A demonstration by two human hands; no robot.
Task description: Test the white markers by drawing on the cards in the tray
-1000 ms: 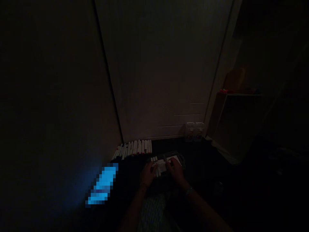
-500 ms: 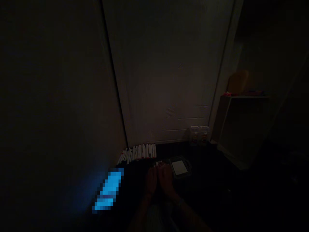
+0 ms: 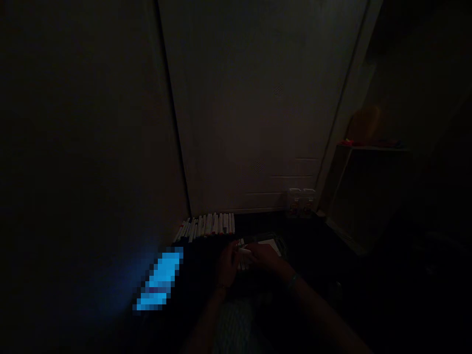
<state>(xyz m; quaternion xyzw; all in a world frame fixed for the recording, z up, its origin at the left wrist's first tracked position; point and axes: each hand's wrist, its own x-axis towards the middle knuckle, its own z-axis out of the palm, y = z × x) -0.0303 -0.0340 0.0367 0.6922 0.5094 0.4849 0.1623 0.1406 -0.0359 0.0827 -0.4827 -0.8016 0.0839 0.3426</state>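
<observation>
In dim light, a clear plastic case [image 3: 282,241] lies opened out on the dark floor, with a white card in its right part. Several white markers [image 3: 242,266] sit in its left part, between my hands. My right hand [image 3: 263,255] reaches over the case, its fingers closed on a white marker [image 3: 244,251] that points left. At the left side of the case is my left hand [image 3: 227,263], thumb and fingers apart beside the tip of that marker. Whether it touches the case is too dark to tell.
A row of white markers [image 3: 210,224] with coloured ends stands along the wall behind. Two clear containers [image 3: 300,202] are at the back right, near a cabinet [image 3: 363,191] with an orange object on top. A glowing blue screen [image 3: 160,280], blurred, lies to the left.
My hands were close together over the case's left part. Now they are apart, and my right hand has turned sideways with a white marker in its fingers. The view has shifted slightly.
</observation>
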